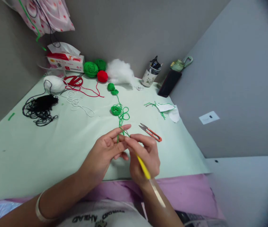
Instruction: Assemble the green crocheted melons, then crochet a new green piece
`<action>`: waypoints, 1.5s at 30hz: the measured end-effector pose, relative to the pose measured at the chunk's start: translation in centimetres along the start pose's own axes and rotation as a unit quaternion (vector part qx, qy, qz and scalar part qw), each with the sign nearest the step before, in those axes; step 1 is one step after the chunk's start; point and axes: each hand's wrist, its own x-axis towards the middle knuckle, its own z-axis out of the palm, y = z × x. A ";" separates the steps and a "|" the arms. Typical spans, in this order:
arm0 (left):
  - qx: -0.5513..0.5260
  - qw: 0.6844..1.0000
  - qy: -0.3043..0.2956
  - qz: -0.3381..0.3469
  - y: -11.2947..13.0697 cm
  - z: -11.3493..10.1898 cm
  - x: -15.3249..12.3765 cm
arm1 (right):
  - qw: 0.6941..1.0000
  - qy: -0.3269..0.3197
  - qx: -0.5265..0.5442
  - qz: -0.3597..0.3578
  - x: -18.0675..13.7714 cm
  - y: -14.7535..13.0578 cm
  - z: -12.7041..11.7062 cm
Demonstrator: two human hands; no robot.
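My left hand (105,151) pinches a strand of green yarn (121,115) that runs away from me to a small green crocheted piece (116,109) on the pale green table (53,148). My right hand (145,156) is closed round a crochet hook with a yellow handle (143,167), its metal tip at the yarn between both hands. The two hands touch each other just above the table's near middle.
Orange-handled thread snips (151,132) lie just right of my hands. Farther back lie green yarn balls (91,69), a red ball (102,76), white stuffing (119,72), black yarn (40,107), a tissue box (65,60), a cup of tools (150,75) and paper scraps (171,112).
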 end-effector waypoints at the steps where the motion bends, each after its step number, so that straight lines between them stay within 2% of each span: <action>1: -0.017 1.000 -0.010 -0.023 0.1 -0.2 0.1 | 1.000 0.007 0.011 0.010 0.1 0.0 -0.2; 4: -0.034 0.999 -0.007 -0.029 0.5 -0.6 0.3 | 0.985 0.038 0.126 0.110 1.0 0.0 -0.6; 7: -0.011 1.000 -0.009 0.007 0.4 -0.4 0.4 | 0.970 0.011 0.189 0.151 1.7 -0.3 -0.6; 9: 0.009 1.000 -0.011 0.019 0.1 -0.2 0.4 | 0.982 -0.012 0.143 0.124 1.6 -0.3 -0.3; 12: 0.027 0.999 0.003 0.021 -0.2 0.0 0.2 | 0.999 -0.019 0.000 0.032 0.5 0.0 -0.1; 15: 0.005 1.000 0.008 0.013 -0.2 0.2 0.0 | 0.994 -0.032 -0.088 -0.064 -0.5 0.3 -0.2; 17: -0.019 1.000 0.002 0.000 -0.1 0.2 0.0 | 0.996 -0.034 -0.064 -0.050 -0.4 0.4 -0.3; 19: -0.027 1.000 -0.008 -0.012 0.0 0.2 -0.1 | 1.000 -0.021 -0.003 0.009 0.2 0.3 -0.3; 21: -0.016 1.000 -0.015 -0.008 -0.1 0.1 -0.1 | 0.996 -0.007 0.062 0.062 1.0 0.2 -0.4; 23: 0.012 1.000 -0.010 0.011 -0.2 0.0 -0.1 | 0.992 -0.009 0.094 0.086 1.4 0.2 -0.5; 25: 0.040 0.999 0.007 0.035 -0.4 -0.1 0.0 | 0.996 -0.029 0.055 0.061 1.2 0.2 -0.6; 27: 0.040 0.998 0.013 0.041 -0.5 -0.2 0.1 | 0.998 -0.060 -0.024 -0.007 0.6 0.3 -0.6; 29: 0.006 1.000 -0.005 0.010 -0.4 -0.3 0.2 | 0.994 -0.068 -0.062 -0.057 0.2 0.5 -0.8; 31: -0.034 0.998 -0.029 -0.040 -0.1 -0.6 0.2 | 0.999 -0.038 -0.022 -0.027 0.3 0.6 -0.9; 33: -0.059 0.995 -0.045 -0.069 0.4 -0.9 0.3 | 0.996 0.005 0.069 0.061 0.9 0.7 -1.1; 35: -0.063 0.994 -0.057 -0.066 0.7 -1.1 0.3 | 0.974 0.034 0.173 0.140 1.4 0.8 -1.2; 37: -0.044 0.996 -0.063 -0.049 0.8 -1.0 0.3 | 0.949 0.030 0.255 0.181 1.7 0.8 -1.1; 39: -0.012 0.998 -0.061 -0.023 0.7 -0.7 0.3 | 0.938 0.006 0.290 0.193 1.7 0.8 -0.8; 41: 0.019 0.998 -0.053 -0.001 0.6 -0.4 0.3 | 0.940 -0.016 0.287 0.186 1.5 0.8 -0.4; 45: 0.044 0.998 -0.046 0.012 0.4 -0.2 0.3 | 0.947 -0.020 0.270 0.172 1.2 0.8 -0.1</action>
